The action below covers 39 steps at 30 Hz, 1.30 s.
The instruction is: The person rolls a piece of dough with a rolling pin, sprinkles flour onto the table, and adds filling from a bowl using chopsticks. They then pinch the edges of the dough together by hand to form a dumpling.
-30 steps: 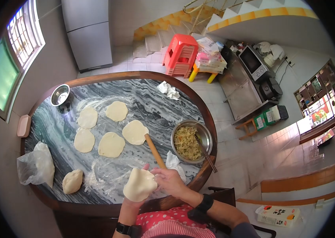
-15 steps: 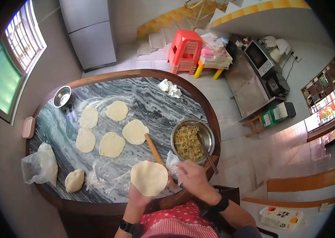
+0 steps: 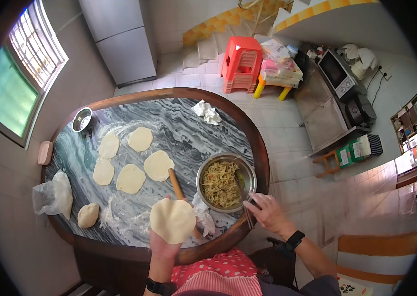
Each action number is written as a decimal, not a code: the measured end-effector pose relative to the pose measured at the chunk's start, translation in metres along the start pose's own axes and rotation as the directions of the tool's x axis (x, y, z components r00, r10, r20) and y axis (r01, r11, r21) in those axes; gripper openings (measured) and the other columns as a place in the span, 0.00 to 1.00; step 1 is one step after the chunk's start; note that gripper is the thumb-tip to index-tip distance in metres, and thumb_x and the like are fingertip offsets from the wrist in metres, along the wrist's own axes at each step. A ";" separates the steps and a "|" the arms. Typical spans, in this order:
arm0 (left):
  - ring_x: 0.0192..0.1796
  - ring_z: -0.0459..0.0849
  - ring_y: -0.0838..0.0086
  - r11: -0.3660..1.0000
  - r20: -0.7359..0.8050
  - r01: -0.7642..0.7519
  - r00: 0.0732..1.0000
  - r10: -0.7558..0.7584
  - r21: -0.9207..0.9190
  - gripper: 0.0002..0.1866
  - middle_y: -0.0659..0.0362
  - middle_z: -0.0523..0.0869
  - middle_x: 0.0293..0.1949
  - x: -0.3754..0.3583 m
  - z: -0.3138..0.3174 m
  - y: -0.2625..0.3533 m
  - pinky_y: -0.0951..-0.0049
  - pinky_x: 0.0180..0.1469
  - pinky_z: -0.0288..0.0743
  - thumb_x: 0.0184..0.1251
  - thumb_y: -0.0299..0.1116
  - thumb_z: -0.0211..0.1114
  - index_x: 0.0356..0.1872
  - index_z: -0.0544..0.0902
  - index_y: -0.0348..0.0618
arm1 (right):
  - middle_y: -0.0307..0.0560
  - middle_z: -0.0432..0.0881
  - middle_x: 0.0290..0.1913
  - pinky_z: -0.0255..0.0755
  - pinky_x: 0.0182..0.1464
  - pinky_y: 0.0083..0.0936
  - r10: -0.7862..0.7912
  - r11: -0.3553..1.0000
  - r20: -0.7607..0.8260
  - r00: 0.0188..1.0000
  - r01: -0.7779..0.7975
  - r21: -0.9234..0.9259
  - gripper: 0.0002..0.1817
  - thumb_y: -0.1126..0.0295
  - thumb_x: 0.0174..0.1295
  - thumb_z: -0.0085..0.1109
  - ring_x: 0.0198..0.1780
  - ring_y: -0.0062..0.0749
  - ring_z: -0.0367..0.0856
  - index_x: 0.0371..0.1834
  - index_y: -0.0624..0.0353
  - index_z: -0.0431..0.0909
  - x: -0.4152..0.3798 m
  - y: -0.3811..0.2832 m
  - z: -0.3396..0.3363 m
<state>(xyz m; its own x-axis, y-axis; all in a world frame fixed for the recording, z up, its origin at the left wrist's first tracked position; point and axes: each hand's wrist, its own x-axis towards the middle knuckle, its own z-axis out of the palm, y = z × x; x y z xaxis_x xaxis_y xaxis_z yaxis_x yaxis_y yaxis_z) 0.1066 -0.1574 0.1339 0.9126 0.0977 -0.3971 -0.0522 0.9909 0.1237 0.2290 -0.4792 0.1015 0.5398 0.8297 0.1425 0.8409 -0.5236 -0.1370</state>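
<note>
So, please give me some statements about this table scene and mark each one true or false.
1. The left hand holds a flat dough round above the table. True.
2. The right hand rests on the rolling pin. False: it is at the chopsticks by the rim of the filling bowl, apart from the pin.
3. Five dough rounds lie flat on the table. True.
4. The filling bowl is empty. False: it holds shredded filling.
5. A dough lump lies beside a plastic bag. True.
6. The small bowl stands beside the filling bowl. False: it stands at the far left end.
</note>
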 end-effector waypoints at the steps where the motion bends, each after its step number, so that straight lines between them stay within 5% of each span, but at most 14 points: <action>1: 0.69 0.71 0.44 1.000 -0.003 -0.010 1.000 0.010 0.004 0.24 0.44 0.71 0.69 0.000 0.002 -0.004 0.36 0.68 0.67 0.81 0.47 0.41 0.71 0.68 0.50 | 0.52 0.71 0.66 0.67 0.64 0.43 -0.008 1.000 -0.004 1.000 0.008 0.007 0.35 0.77 0.52 0.62 0.64 0.44 0.72 0.68 0.48 0.72 0.000 0.003 0.004; 5: 0.70 0.71 0.45 0.996 0.017 -0.073 0.997 0.074 -0.053 0.25 0.42 0.70 0.70 -0.006 0.018 -0.023 0.37 0.68 0.67 0.81 0.45 0.40 0.70 0.68 0.47 | 0.50 0.74 0.61 0.69 0.58 0.39 -0.144 0.987 -0.031 0.989 0.145 0.062 0.27 0.70 0.57 0.64 0.58 0.40 0.75 0.63 0.49 0.75 0.017 0.008 0.014; 7: 0.70 0.70 0.46 0.995 0.075 -0.091 0.993 0.093 -0.028 0.25 0.41 0.69 0.70 -0.007 0.020 -0.031 0.38 0.69 0.67 0.81 0.45 0.40 0.70 0.68 0.45 | 0.49 0.77 0.55 0.70 0.57 0.38 -0.159 0.972 -0.136 0.978 0.179 0.153 0.19 0.65 0.60 0.65 0.55 0.40 0.76 0.55 0.52 0.77 0.029 0.009 0.023; 9: 0.71 0.70 0.47 0.991 -0.040 -0.133 0.990 0.132 -0.031 0.26 0.42 0.69 0.70 -0.006 0.017 -0.036 0.40 0.71 0.65 0.80 0.46 0.40 0.69 0.68 0.42 | 0.50 0.78 0.48 0.73 0.53 0.38 -0.170 0.969 -0.197 0.966 0.201 0.147 0.13 0.64 0.60 0.67 0.50 0.43 0.78 0.44 0.55 0.79 0.040 0.015 0.019; 12: 0.71 0.69 0.46 0.985 -0.024 -0.163 0.986 0.162 -0.047 0.26 0.43 0.69 0.71 -0.006 0.014 -0.041 0.42 0.72 0.64 0.81 0.44 0.39 0.70 0.68 0.40 | 0.52 0.79 0.42 0.78 0.41 0.36 0.070 0.944 -0.353 0.933 0.052 0.326 0.08 0.72 0.55 0.70 0.41 0.49 0.82 0.36 0.59 0.81 0.053 0.026 0.013; 16: 0.71 0.69 0.47 0.967 -0.033 -0.232 0.973 0.230 -0.105 0.24 0.43 0.69 0.71 -0.004 0.011 -0.047 0.41 0.72 0.64 0.82 0.43 0.39 0.70 0.67 0.41 | 0.52 0.81 0.35 0.76 0.38 0.29 0.247 0.765 -0.261 0.933 -0.023 0.643 0.04 0.77 0.60 0.66 0.35 0.46 0.82 0.37 0.62 0.81 0.055 0.034 -0.025; 19: 0.70 0.70 0.49 0.958 -0.004 -0.265 0.964 0.266 -0.106 0.23 0.44 0.71 0.70 0.001 0.015 -0.051 0.43 0.71 0.64 0.82 0.42 0.40 0.68 0.68 0.42 | 0.51 0.82 0.37 0.75 0.38 0.26 0.162 0.784 -0.451 0.878 0.163 0.599 0.04 0.77 0.62 0.65 0.35 0.42 0.81 0.36 0.66 0.80 0.050 0.039 -0.035; 20: 0.71 0.70 0.50 0.963 0.065 -0.207 0.973 0.221 -0.174 0.23 0.45 0.71 0.69 0.004 0.012 -0.050 0.44 0.72 0.64 0.83 0.43 0.40 0.68 0.68 0.43 | 0.51 0.82 0.38 0.75 0.40 0.25 0.285 0.713 -0.321 0.903 0.024 0.701 0.05 0.77 0.64 0.63 0.37 0.38 0.82 0.39 0.69 0.80 0.045 0.036 -0.041; 25: 0.72 0.68 0.53 0.968 0.218 -0.151 0.956 0.195 -0.202 0.22 0.49 0.72 0.69 0.014 0.011 -0.057 0.49 0.73 0.63 0.83 0.43 0.40 0.68 0.68 0.44 | 0.51 0.82 0.40 0.77 0.43 0.24 0.470 0.457 -0.129 0.873 -0.116 0.882 0.09 0.74 0.70 0.59 0.40 0.33 0.83 0.42 0.72 0.81 0.028 0.041 -0.027; 26: 0.72 0.67 0.52 0.938 0.228 -0.284 0.944 0.238 0.198 0.24 0.49 0.71 0.69 0.015 0.015 -0.060 0.49 0.73 0.62 0.83 0.46 0.39 0.69 0.68 0.44 | 0.51 0.83 0.41 0.77 0.44 0.23 0.519 0.348 -0.070 0.852 -0.136 0.928 0.10 0.72 0.72 0.58 0.41 0.30 0.83 0.43 0.72 0.81 0.028 0.041 -0.025; 27: 0.73 0.66 0.52 0.740 0.252 -0.369 0.929 0.271 0.563 0.27 0.49 0.70 0.70 0.016 0.017 -0.062 0.49 0.74 0.60 0.83 0.49 0.37 0.70 0.67 0.44 | 0.51 0.83 0.41 0.77 0.44 0.23 0.515 0.346 -0.067 0.855 -0.136 0.928 0.10 0.72 0.72 0.58 0.41 0.30 0.83 0.43 0.72 0.81 0.029 0.042 -0.023; 28: 0.73 0.66 0.52 0.739 0.250 -0.369 0.929 0.274 0.563 0.27 0.49 0.70 0.70 0.016 0.017 -0.063 0.49 0.74 0.60 0.83 0.49 0.37 0.70 0.67 0.44 | 0.50 0.83 0.42 0.78 0.45 0.22 0.534 0.305 -0.051 0.844 -0.136 0.942 0.13 0.70 0.73 0.57 0.42 0.29 0.83 0.44 0.73 0.81 0.030 0.043 -0.021; 30: 0.74 0.64 0.50 0.967 0.056 -0.219 0.972 0.228 -0.128 0.33 0.48 0.68 0.73 0.016 0.015 -0.066 0.46 0.75 0.56 0.81 0.58 0.32 0.72 0.66 0.46 | 0.48 0.83 0.42 0.78 0.46 0.22 0.555 0.263 -0.031 0.831 -0.139 0.955 0.15 0.68 0.74 0.55 0.43 0.29 0.84 0.44 0.73 0.81 0.031 0.045 -0.016; 39: 0.75 0.63 0.48 0.956 -0.008 -0.252 0.967 0.254 -0.151 0.38 0.46 0.64 0.75 0.014 0.014 -0.069 0.40 0.76 0.52 0.78 0.64 0.29 0.74 0.64 0.47 | 0.51 0.86 0.41 0.83 0.45 0.24 0.565 -0.020 0.228 0.793 -0.263 0.965 0.18 0.63 0.76 0.53 0.44 0.32 0.87 0.45 0.72 0.82 0.029 0.052 0.007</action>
<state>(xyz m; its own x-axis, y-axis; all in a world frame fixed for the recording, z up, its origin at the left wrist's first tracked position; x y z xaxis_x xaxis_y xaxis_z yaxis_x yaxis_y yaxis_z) 0.1281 -0.2262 0.1323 0.8662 0.3469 -0.3596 -0.3413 0.9364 0.0812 0.2880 -0.4805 0.0915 0.8943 0.4062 -0.1877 -0.1966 -0.0202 -0.9803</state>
